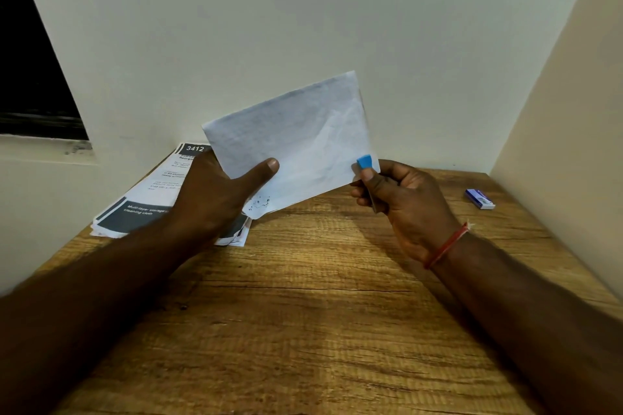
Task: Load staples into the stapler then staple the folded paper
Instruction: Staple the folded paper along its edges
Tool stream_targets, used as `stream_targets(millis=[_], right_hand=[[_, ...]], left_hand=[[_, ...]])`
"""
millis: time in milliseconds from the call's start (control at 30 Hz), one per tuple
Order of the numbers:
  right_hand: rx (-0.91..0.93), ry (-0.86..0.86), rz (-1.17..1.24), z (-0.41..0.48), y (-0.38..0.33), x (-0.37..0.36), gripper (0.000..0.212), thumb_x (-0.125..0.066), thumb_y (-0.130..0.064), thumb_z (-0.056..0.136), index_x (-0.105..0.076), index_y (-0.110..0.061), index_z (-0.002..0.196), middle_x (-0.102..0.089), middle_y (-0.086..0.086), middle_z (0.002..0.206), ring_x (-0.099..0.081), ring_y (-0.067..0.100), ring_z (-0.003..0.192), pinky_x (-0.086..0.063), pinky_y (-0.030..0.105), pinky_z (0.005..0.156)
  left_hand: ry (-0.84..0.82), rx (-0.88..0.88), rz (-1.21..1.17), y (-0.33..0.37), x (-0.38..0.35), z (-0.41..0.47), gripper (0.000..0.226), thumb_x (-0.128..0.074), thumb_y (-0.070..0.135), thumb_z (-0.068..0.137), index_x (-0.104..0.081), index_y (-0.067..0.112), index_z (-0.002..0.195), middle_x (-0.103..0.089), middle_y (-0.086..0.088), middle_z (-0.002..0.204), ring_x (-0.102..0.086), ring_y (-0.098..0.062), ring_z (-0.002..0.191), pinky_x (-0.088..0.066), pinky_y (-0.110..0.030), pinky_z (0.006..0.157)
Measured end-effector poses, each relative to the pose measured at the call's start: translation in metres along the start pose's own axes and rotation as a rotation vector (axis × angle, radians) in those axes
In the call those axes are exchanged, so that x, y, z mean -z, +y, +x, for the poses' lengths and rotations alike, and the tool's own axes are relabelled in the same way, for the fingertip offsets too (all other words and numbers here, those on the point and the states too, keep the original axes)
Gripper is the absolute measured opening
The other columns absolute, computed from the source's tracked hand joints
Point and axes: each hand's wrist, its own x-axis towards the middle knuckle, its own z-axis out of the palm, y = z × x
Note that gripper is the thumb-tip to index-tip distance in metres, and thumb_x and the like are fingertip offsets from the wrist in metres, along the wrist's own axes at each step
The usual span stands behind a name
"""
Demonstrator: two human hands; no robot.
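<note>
L hand (215,192) is gripping the folded paper (296,138) at its lower-left edge, thumb lying across the front, fingers behind. It's holding the paper tilted above the table (303,313). R hand (404,202) is curling round a blue stapler (364,162), whose tip is sitting over the paper's lower-right corner, just above the R thumb; rest of it is hidden in the fist. Staple box (480,199) is lying well outboard of the R grip. Printed sheets (145,209) are lying beneath the L grip.
</note>
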Motion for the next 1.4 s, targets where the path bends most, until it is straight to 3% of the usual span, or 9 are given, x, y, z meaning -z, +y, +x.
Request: stream_targets(millis=[167, 333, 733, 867, 1000, 1067, 1133, 1267, 1400], right_hand=[[0.024, 0.061, -0.046, 0.001, -0.002, -0.002, 0.013, -0.074, -0.009, 0.104, -0.078, -0.004, 0.116, -0.083, 0.005, 0.087, -0.076, 0.016, 0.073, -0.064, 0.028, 0.07], [0.002, 0.023, 0.019, 0.001, -0.002, 0.0, 0.033, -0.081, -0.025, 0.094, -0.079, -0.001, 0.116, -0.083, 0.008, 0.097, -0.077, 0.019, 0.084, -0.064, 0.034, 0.08], [-0.207, -0.137, 0.453, -0.005, -0.007, -0.001, 0.057, -0.067, -0.033, 0.1, -0.063, -0.001, 0.148, -0.078, 0.009, 0.109, -0.076, 0.02, 0.091, -0.063, 0.031, 0.073], [-0.232, -0.111, 0.464, -0.006, -0.007, -0.005, 0.045, -0.073, -0.033, 0.098, -0.068, -0.006, 0.134, -0.077, 0.007, 0.108, -0.065, 0.014, 0.08, -0.053, 0.026, 0.063], [-0.214, -0.15, 0.33, -0.014, -0.004, -0.018, 0.019, -0.084, -0.021, 0.09, -0.068, -0.014, 0.098, -0.073, 0.011, 0.102, -0.041, 0.006, 0.054, -0.032, 0.02, 0.045], [-0.227, -0.203, 0.244, -0.021, -0.001, -0.027, 0.019, -0.086, -0.018, 0.088, -0.07, -0.014, 0.096, -0.074, 0.017, 0.106, -0.036, 0.005, 0.044, -0.026, 0.021, 0.041], [-0.26, -0.239, 0.148, -0.029, -0.003, -0.035, 0.028, -0.089, -0.017, 0.085, -0.075, -0.007, 0.107, -0.076, 0.017, 0.098, -0.037, 0.006, 0.038, -0.028, 0.021, 0.038], [-0.215, -0.251, 0.059, -0.046, -0.007, -0.052, 0.038, -0.087, 0.002, 0.086, -0.073, 0.008, 0.121, -0.071, 0.008, 0.08, -0.067, 0.003, 0.053, -0.052, 0.015, 0.052], [-0.189, -0.242, 0.079, -0.053, -0.013, -0.057, 0.027, -0.082, 0.009, 0.09, -0.069, 0.004, 0.113, -0.064, 0.02, 0.083, -0.064, 0.001, 0.047, -0.05, 0.009, 0.05]], left_hand=[[-0.01, -0.009, -0.013, -0.001, -0.004, 0.0, 0.022, -0.086, 0.032, 0.097, -0.068, 0.039, 0.107, -0.076, 0.016, 0.11, -0.072, 0.021, 0.087, -0.052, -0.001, 0.066], [-0.013, 0.022, -0.059, -0.001, -0.003, 0.0, 0.02, -0.086, 0.032, 0.098, -0.076, 0.033, 0.115, -0.086, 0.014, 0.104, -0.08, 0.008, 0.093, -0.057, -0.006, 0.067], [-0.012, 0.073, -0.122, -0.004, -0.005, 0.004, 0.023, -0.085, 0.027, 0.099, -0.075, 0.031, 0.12, -0.082, 0.035, 0.094, -0.078, 0.013, 0.089, -0.055, -0.004, 0.068], [0.008, 0.129, -0.238, -0.003, -0.006, 0.005, 0.021, -0.084, 0.021, 0.1, -0.077, 0.026, 0.12, -0.087, 0.023, 0.098, -0.084, 0.001, 0.093, -0.061, -0.012, 0.067], [-0.001, 0.286, -0.507, -0.004, -0.012, 0.005, 0.032, -0.082, 0.016, 0.101, -0.077, 0.01, 0.132, -0.087, -0.007, 0.121, -0.085, -0.032, 0.109, -0.07, -0.042, 0.074], [0.005, 0.333, -0.577, -0.004, -0.016, 0.005, 0.034, -0.081, 0.014, 0.102, -0.076, 0.007, 0.135, -0.086, -0.01, 0.123, -0.085, -0.031, 0.107, -0.07, -0.041, 0.072], [0.01, 0.363, -0.625, -0.001, -0.02, 0.003, 0.035, -0.081, 0.014, 0.102, -0.075, 0.007, 0.136, -0.086, -0.009, 0.123, -0.086, -0.03, 0.105, -0.069, -0.04, 0.072], [0.021, 0.372, -0.664, -0.001, -0.025, 0.0, 0.039, -0.081, 0.012, 0.101, -0.074, 0.006, 0.139, -0.084, -0.012, 0.13, -0.081, -0.035, 0.121, -0.064, -0.059, 0.105], [-0.015, 0.35, -0.656, 0.003, -0.032, -0.006, 0.036, -0.077, 0.01, 0.104, -0.072, 0.003, 0.139, -0.083, -0.014, 0.13, -0.081, -0.039, 0.12, -0.066, -0.058, 0.102]])
